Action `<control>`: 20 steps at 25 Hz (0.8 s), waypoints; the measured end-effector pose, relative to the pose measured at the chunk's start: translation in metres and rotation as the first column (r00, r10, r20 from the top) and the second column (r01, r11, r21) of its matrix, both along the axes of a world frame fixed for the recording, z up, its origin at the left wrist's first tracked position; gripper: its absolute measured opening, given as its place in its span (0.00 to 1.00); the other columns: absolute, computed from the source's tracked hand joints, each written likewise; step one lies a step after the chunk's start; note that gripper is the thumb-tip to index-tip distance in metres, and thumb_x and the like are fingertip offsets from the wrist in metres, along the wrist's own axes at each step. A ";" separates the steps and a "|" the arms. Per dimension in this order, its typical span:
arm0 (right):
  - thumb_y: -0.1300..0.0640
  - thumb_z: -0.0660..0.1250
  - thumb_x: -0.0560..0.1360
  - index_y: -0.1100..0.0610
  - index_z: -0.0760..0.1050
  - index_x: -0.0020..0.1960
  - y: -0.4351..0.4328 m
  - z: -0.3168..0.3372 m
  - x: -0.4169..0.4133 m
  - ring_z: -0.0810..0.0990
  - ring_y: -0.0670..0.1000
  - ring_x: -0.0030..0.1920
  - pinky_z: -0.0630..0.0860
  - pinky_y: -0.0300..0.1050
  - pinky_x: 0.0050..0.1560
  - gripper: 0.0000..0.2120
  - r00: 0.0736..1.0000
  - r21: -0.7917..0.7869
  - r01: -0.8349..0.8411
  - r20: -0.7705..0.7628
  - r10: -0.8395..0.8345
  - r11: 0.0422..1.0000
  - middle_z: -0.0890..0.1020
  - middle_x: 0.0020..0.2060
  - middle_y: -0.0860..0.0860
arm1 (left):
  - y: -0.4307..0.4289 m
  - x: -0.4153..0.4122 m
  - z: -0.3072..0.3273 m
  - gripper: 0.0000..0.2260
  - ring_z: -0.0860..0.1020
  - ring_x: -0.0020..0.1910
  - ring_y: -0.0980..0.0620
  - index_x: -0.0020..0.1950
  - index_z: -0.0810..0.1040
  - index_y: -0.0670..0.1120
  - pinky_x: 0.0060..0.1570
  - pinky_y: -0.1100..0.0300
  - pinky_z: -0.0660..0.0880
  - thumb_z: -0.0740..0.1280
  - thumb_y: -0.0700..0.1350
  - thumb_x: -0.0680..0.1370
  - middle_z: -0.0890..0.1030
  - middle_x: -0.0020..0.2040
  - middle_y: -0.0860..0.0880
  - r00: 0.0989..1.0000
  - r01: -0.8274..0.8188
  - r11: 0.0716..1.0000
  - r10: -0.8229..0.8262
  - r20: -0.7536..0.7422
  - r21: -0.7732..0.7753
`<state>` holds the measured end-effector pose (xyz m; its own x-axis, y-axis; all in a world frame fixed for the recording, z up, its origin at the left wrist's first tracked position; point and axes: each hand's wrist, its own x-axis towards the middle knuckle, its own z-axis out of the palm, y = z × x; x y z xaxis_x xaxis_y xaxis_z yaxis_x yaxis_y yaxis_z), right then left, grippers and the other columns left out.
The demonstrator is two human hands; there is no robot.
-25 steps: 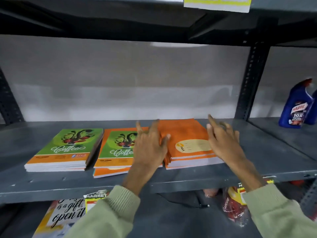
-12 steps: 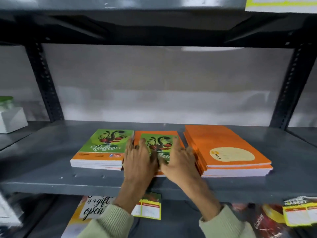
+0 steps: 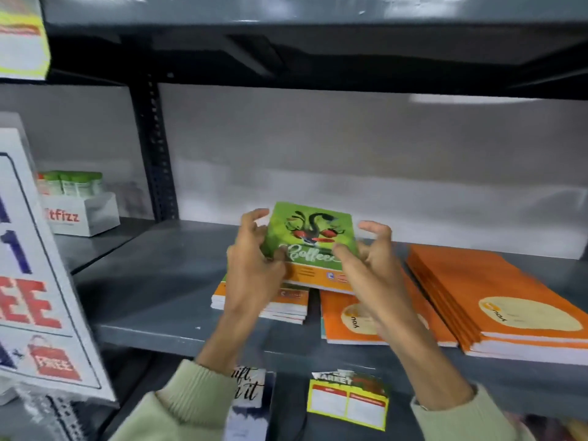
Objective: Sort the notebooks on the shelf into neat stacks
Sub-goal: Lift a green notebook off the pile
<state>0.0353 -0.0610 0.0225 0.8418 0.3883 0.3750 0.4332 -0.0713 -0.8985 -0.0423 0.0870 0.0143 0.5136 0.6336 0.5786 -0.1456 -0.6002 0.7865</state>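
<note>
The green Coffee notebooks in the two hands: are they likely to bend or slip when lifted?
The green Coffee notebooks look thin and soft-covered, so probably somewhat floppy alone. As a small bundle between left hand and right hand, likely stiffer. Covers look glossy, so they may slide apart.

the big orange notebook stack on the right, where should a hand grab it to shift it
Take the orange stack by its two long side edges, coming from the front of the shelf. It lies flat, with the page edges facing forward and bare shelf to its right, so fingers can slide under the whole pile.
</note>
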 end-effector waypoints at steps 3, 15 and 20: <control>0.51 0.67 0.76 0.54 0.61 0.65 0.049 -0.008 -0.012 0.81 0.40 0.43 0.77 0.42 0.46 0.22 0.997 -0.185 -0.080 -0.006 0.080 0.979 0.80 0.38 0.43 | 0.044 -0.014 -0.014 0.26 0.80 0.41 0.58 0.65 0.66 0.48 0.45 0.56 0.76 0.69 0.34 0.71 0.78 0.40 0.56 0.960 -0.112 0.993 0.114 -0.255 0.022; 0.37 0.61 0.74 0.55 0.51 0.74 -0.033 -0.020 0.049 0.68 0.63 0.70 0.66 0.60 0.69 0.38 0.914 -0.759 0.405 0.309 -0.265 0.510 0.73 0.68 0.58 | -0.053 0.039 -0.040 0.29 0.61 0.75 0.36 0.75 0.58 0.40 0.77 0.44 0.48 0.60 0.51 0.78 0.78 0.63 0.33 0.887 -0.040 0.759 0.326 -0.327 0.650; 0.44 0.65 0.76 0.55 0.48 0.74 -0.043 -0.027 0.048 0.70 0.63 0.68 0.65 0.59 0.70 0.37 0.922 -0.754 0.387 0.312 -0.230 0.530 0.77 0.64 0.57 | -0.075 0.059 -0.058 0.34 0.67 0.73 0.40 0.73 0.55 0.39 0.77 0.46 0.48 0.65 0.52 0.75 0.81 0.58 0.36 0.824 -0.045 0.734 0.410 -0.391 0.677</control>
<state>0.0829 -0.1043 -0.0045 0.9296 0.3181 0.1863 0.3642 -0.8708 -0.3304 0.0169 0.0122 -0.0433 0.7216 0.3633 0.5893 0.3511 -0.9257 0.1407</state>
